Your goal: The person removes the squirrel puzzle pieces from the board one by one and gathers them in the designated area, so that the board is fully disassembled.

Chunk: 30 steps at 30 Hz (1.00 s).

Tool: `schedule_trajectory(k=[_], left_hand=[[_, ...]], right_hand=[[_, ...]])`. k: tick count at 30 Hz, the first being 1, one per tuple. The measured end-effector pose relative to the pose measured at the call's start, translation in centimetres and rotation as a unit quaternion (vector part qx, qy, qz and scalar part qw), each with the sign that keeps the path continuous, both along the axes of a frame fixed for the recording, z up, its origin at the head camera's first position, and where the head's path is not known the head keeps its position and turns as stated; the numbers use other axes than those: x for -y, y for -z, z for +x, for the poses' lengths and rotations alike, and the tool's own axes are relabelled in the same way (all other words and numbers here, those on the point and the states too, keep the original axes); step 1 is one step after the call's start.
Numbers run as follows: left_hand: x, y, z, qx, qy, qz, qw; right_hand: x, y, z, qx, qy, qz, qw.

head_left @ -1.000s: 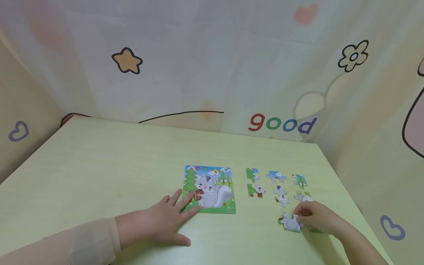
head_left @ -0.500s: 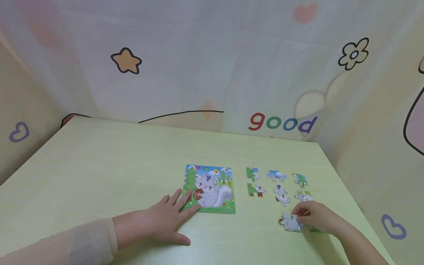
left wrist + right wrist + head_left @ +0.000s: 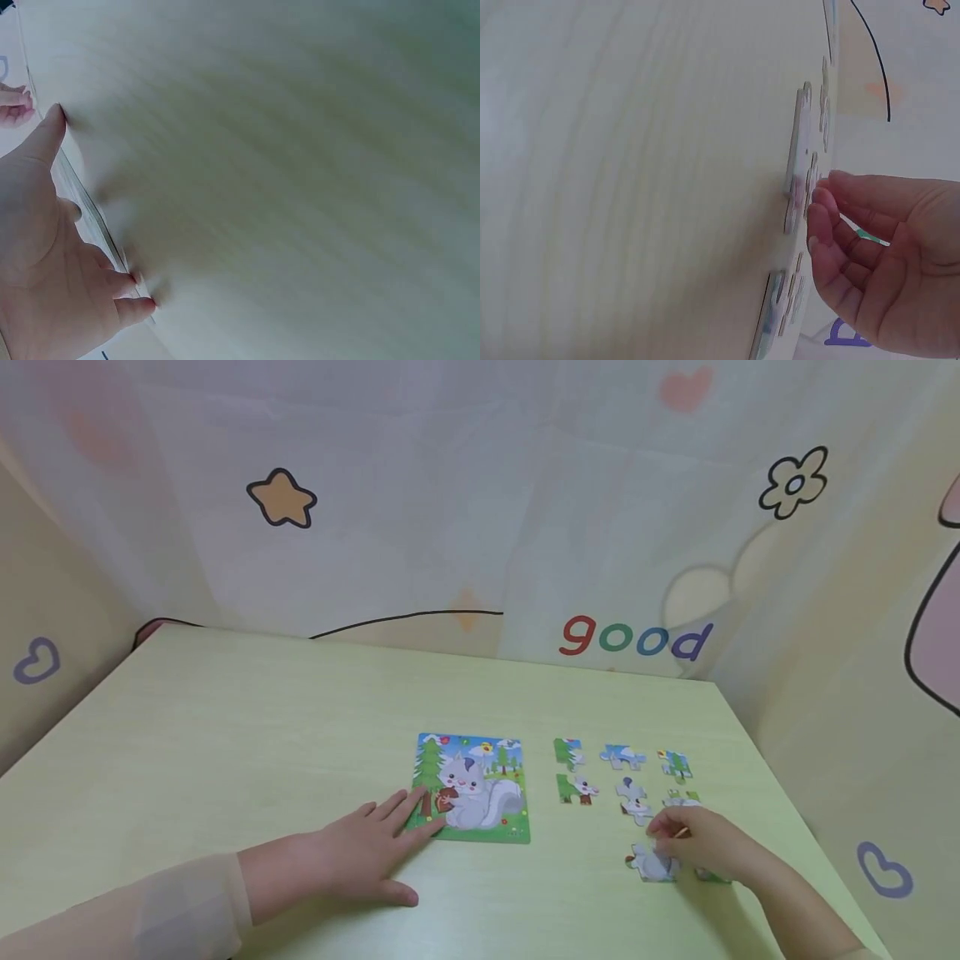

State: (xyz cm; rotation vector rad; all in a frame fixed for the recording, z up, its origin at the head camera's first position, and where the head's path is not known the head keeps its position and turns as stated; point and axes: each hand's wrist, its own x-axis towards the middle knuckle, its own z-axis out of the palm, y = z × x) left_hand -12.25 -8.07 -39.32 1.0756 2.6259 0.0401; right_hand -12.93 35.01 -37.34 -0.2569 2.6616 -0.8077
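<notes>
My left hand [image 3: 367, 852] lies with spread fingers over the lower left edge of a square squirrel picture board [image 3: 480, 802]; its fingertips touch the board. In the left wrist view the palm of the left hand [image 3: 52, 255] shows beside the table surface. Right of the board, the right hand [image 3: 701, 839] hovers low over a grey squirrel-body puzzle piece [image 3: 655, 865], thumb and fingers loosely curled. In the right wrist view nothing shows between the fingertips of the right hand [image 3: 877, 255]. A corner puzzle piece [image 3: 712, 876] is partly hidden under that hand.
Several other puzzle pieces lie in spaced rows, among them a tree piece [image 3: 567, 754], a sky piece [image 3: 622, 757], a squirrel-face piece [image 3: 635, 803] and a green-topped piece [image 3: 681, 799]. A printed curtain [image 3: 420, 510] bounds the pale table [image 3: 262, 718].
My right hand has shifted slightly left and up, now above the squirrel-body piece instead of at its right side. The left hand stays on the board.
</notes>
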Motion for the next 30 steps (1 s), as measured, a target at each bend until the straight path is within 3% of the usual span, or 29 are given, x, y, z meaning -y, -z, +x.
schedule_trajectory(k=[9,17,30], left_hand=[[1.0,0.0,0.2,-0.003,0.004,0.015,0.9999],[1.4,0.6,0.2,-0.023,0.020,0.018,0.9994],[1.1,0.6,0.1,-0.033,0.027,0.006,0.9991]], right_hand=[[3.1,0.1,-1.1,0.010,-0.030,-0.094,0.995],[7.6,0.6,-3.4,0.018,-0.031,-0.121,0.992],[12.2,0.9,-4.3,0.044,-0.023,-0.130,0.990]])
